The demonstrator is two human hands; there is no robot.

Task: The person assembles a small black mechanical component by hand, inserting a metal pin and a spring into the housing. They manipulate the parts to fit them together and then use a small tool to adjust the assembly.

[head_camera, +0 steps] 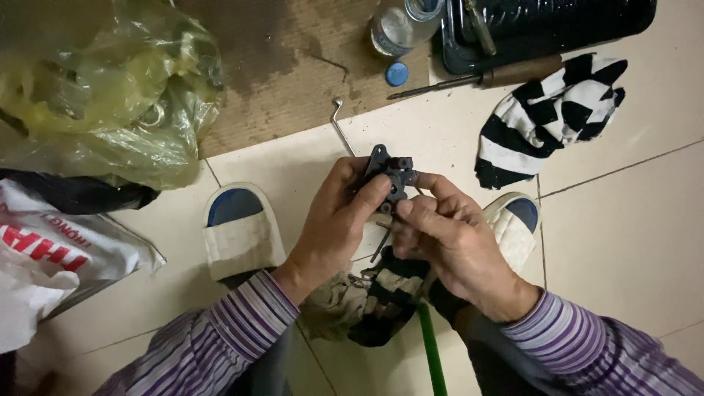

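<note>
Pale floor tiles (631,242) lie under you; your left hand (334,220) and right hand (455,242) both grip one small dark metal part (392,176), near a yellow bag (103,95) holding metal pieces.

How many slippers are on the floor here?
2: one slipper lies left of the left hand, the other slipper lies partly hidden behind the right hand.

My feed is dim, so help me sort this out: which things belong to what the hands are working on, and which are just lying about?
In hand:
- small dark metal part, held by the left hand and right hand
- dirty rag beneath the hands

Lying about:
- yellow plastic bag
- striped cloth
- screwdriver
- plastic bottle and blue cap
- bent metal rod
- black tray
- white bag
</note>
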